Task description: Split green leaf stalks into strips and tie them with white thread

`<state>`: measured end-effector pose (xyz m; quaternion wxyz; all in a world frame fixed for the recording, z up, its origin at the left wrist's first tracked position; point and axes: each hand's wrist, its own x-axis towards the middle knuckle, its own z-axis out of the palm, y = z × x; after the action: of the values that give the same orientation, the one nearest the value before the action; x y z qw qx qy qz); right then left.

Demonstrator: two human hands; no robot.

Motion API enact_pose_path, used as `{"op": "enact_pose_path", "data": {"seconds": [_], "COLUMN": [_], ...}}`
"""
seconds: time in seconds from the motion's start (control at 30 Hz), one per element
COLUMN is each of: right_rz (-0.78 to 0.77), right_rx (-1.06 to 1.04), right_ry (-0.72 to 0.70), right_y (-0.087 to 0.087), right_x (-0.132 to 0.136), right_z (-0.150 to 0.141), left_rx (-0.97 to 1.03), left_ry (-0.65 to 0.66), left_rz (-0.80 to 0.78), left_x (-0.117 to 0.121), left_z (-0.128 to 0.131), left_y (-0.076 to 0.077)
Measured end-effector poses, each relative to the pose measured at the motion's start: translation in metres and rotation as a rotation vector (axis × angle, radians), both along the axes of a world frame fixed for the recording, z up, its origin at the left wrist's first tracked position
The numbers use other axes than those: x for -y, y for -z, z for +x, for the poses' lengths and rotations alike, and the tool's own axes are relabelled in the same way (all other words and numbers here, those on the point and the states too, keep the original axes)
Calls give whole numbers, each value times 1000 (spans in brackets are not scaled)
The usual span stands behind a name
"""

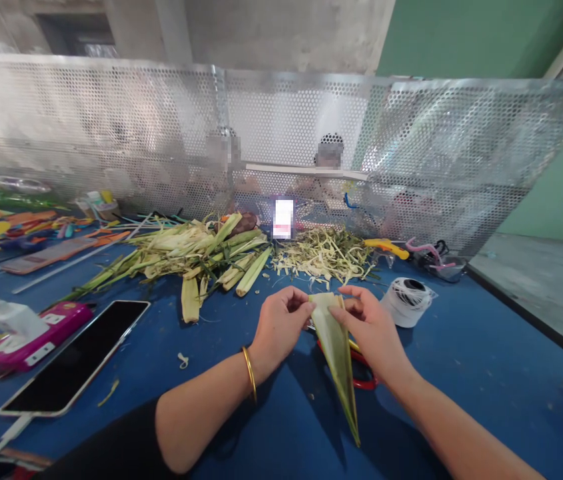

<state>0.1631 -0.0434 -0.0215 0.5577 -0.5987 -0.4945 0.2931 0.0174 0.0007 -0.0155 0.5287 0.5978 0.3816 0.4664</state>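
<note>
A pale green corn husk (pixel 334 347) hangs between my hands, its broad cut end up and its pointed tip down toward me. My left hand (pixel 284 320) pinches the upper left edge between thumb and fingers. On the other edge, my right hand (pixel 368 327) grips with the thumb in front and fingers partly behind. Beneath the husk lies a pair of scissors with red handles (pixel 365 382), mostly covered. A spool of white thread (pixel 408 302) stands just right of my right hand.
A heap of husks and leaves (pixel 196 250) lies behind, beside a pile of shredded scraps (pixel 328 257). On the left are a phone (pixel 78 357) and a purple power strip (pixel 36 333). A perforated metal screen (pixel 161 133) closes the back; people sit beyond it. A yellow-handled tool (pixel 386 249) lies back right.
</note>
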Motion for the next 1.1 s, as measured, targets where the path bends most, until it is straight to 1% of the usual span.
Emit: {"op": "enact_pose_path", "data": {"seconds": [0.07,0.17,0.2,0.27,0.33,0.4,0.43,0.47,0.5,0.53,0.57,0.63,0.67,0.73,0.8,0.9,1.0,1.1], "right_rz": [-76,-237,-252,-225,-184,-176,-180,-189,-194,-200,-203,-203,-203,-200,-196,-197,-186,-169], "right_rx": [-171,-346,-363,-360,-337,-333,-339,-348,-356,-361,-362,-359,-357,-361,-367,-361,-329,-272], "right_ry": [-37,-165,-179,-135,-59,-8,12,25,34,38,36,26,19,13,8,-12,-37,-50], "right_y": [-4,-8,-8,-8,-7,-6,-6,-6,-5,-5,-5,-4,-4,-3,-2,-3,-4,-6], "right_x": [2,5,5,5,3,1,0,0,-1,-1,-1,-1,-1,0,0,1,2,2], "right_z": [-2,-5,-5,-2,3,7,9,11,12,12,12,11,10,8,6,3,3,5], "left_rx": [9,9,-14,-118,-257,-450,-565,-699,-829,-942,-1037,-1173,-1202,-1200,-1130,-1027,-1055,-1190], "left_ry": [-3,45,75,135,110,-11,-92,-144,-191,-226,-242,-244,-235,-184,-152,-96,-47,-30], "left_rz": [5,-8,-12,11,175,382,444,469,468,463,437,327,284,227,199,205,250,290], "left_x": [-1,-4,-6,-11,-14,-14,-12,-8,-4,2,7,17,21,24,23,18,17,20], "left_z": [1,2,1,-8,-28,-58,-77,-96,-115,-133,-150,-176,-185,-196,-198,-192,-183,-169], "left_y": [2,2,-1,-14,-34,-56,-65,-70,-71,-70,-65,-49,-40,-23,-13,-6,-7,-19]}}
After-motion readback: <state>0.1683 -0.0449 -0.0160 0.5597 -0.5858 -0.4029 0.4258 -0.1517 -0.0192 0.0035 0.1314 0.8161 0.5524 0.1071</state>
